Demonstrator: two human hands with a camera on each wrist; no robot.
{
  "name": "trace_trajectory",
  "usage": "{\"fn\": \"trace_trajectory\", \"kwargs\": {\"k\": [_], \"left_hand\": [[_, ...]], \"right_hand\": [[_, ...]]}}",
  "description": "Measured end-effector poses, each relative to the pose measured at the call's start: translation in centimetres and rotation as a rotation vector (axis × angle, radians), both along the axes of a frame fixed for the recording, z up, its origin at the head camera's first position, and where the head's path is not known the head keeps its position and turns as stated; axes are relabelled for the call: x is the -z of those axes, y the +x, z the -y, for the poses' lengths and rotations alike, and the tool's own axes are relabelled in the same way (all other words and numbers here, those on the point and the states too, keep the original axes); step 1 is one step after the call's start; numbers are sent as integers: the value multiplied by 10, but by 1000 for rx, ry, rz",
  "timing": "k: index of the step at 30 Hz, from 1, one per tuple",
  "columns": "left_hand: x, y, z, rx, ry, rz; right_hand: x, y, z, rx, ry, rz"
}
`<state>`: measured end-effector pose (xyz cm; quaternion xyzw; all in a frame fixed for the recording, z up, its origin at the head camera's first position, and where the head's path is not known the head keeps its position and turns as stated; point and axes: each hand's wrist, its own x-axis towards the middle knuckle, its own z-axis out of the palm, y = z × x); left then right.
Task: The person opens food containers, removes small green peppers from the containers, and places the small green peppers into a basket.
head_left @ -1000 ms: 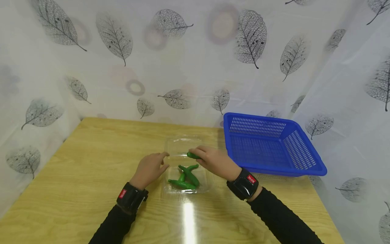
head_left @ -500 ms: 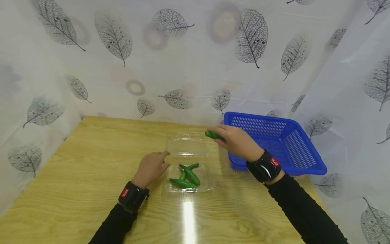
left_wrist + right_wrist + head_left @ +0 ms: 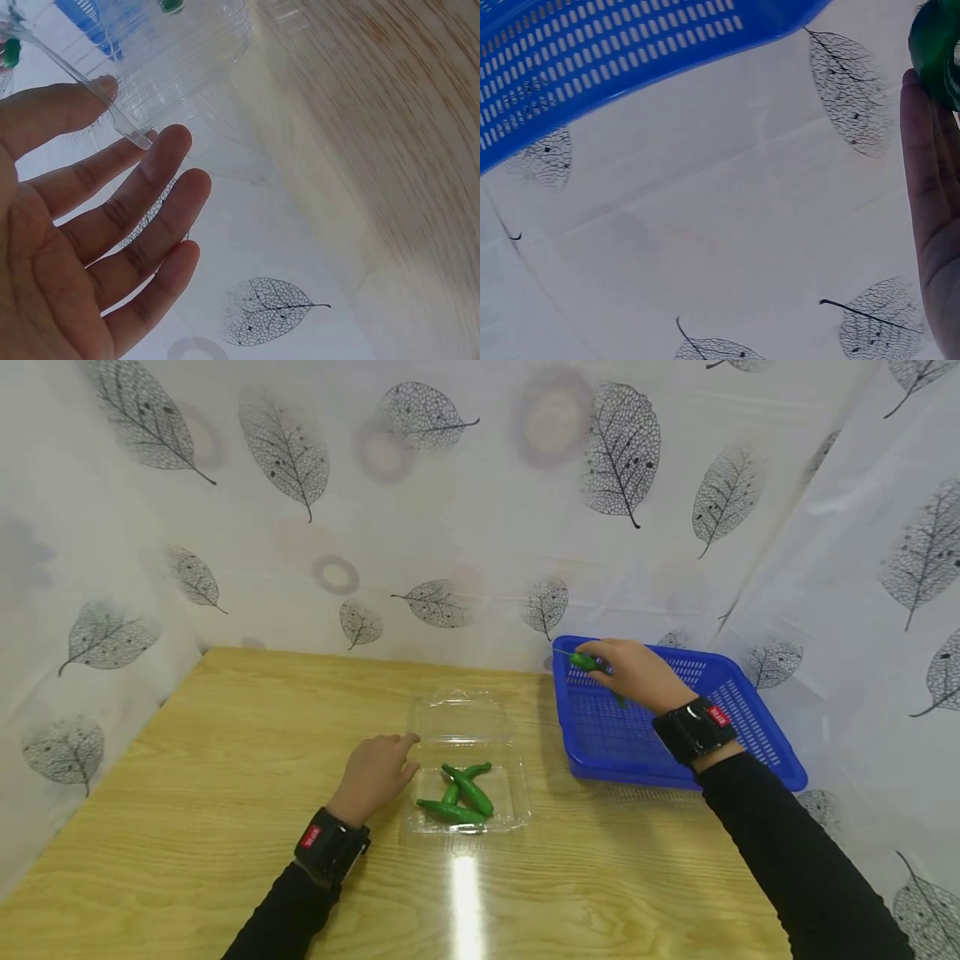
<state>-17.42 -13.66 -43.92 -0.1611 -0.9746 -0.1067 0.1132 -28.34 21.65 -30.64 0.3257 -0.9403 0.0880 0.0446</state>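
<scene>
My right hand (image 3: pixel 637 672) grips a green chili pepper (image 3: pixel 583 662) over the left part of the blue plastic basket (image 3: pixel 600 774). In the right wrist view, the pepper (image 3: pixel 934 60) shows at the upper right corner by the fingertips. My left hand (image 3: pixel 375 775) rests at the left side of a clear plastic clamshell box (image 3: pixel 513 785), its lid folded back. The left wrist view shows the thumb and index finger at the box's edge, fingers loosely spread. Three green chili peppers (image 3: pixel 472 792) lie crossed over each other in the box's near half.
The wooden table (image 3: pixel 225 752) carries the box in the middle and the basket at the back right. Behind them, a pale curtain (image 3: pixel 480 527) with leaf prints hangs along the table's edges.
My right hand has carried its chili pepper from above the clear box, rightward and away from me, to over the blue basket. My left hand has stayed at the box.
</scene>
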Motion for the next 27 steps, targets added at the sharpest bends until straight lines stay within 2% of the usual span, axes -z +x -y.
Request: {"fn": "trace_trajectory", "kwargs": {"k": [6, 12, 22, 27], "left_hand": [[0, -3, 2, 17, 12, 3], [1, -6, 4, 26, 26, 5], [1, -3, 1, 18, 51, 8], [3, -1, 1, 14, 52, 8]], "right_hand": [[12, -20, -20, 80, 20, 86], [23, -35, -34, 123, 34, 156], [53, -64, -58, 146, 91, 199], [64, -68, -55, 152, 118, 207]]}}
